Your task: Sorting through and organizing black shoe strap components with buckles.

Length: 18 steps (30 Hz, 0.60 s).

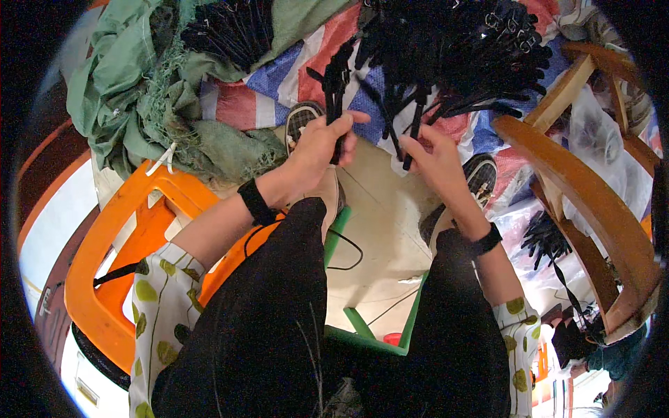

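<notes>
Orange plastic chair [155, 226] beside crumpled green cloth [111, 90], brown wooden chair [570, 158] at the right.

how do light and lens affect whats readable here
All in the head view: some strands in the large black pile merge into dark patches; the trousers look dark and grainy; the lower left edge is washed out white; the fisheye leaves black corners; the left hand and right hand look fairly clear.

Read no text, label, brand, number or sign: found nothing legible on orange plastic seat [104, 223], on green cloth [115, 104] beyond it, on striped sheet [233, 104] to its upper right, on black strips [456, 56] farther right of it, or on wooden chair [582, 161] well to its right.
</notes>
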Motion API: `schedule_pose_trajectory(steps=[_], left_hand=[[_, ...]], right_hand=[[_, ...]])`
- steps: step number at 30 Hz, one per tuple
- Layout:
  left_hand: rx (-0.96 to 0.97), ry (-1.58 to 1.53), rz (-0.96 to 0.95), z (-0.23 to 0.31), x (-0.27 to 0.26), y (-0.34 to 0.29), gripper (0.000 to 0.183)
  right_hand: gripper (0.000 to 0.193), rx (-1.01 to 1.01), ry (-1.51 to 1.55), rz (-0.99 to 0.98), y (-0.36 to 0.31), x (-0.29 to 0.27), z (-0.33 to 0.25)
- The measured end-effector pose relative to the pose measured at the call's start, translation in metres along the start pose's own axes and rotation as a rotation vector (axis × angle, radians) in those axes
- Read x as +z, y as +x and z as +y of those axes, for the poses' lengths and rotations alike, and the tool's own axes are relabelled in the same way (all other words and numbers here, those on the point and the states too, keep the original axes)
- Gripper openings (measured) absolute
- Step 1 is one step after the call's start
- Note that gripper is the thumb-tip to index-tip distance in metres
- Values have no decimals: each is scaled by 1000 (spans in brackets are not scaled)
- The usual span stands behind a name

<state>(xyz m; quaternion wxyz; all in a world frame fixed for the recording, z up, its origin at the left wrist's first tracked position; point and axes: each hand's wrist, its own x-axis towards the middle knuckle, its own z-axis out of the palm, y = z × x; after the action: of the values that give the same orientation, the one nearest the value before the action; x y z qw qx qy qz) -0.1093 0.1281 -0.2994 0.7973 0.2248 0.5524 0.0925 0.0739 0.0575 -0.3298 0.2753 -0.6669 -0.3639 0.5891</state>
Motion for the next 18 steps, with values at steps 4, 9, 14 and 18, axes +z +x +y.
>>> schedule_pose_trajectory(steps=[4, 9, 14, 18], left_hand=[[-29, 24, -56, -6, 10, 1, 30], [12, 16, -15, -11, 8, 7, 28], [9, -65, 124, -10, 3, 10, 25], [9, -66, 164, -11, -3, 9, 26]], right_hand=[[25, 29, 227, -16, -9, 4, -6], [32, 43, -171, 39, 2, 7, -7], [35, -1, -435, 40, 20, 36, 8], [31, -42, -461, 87, 30, 46, 12]])
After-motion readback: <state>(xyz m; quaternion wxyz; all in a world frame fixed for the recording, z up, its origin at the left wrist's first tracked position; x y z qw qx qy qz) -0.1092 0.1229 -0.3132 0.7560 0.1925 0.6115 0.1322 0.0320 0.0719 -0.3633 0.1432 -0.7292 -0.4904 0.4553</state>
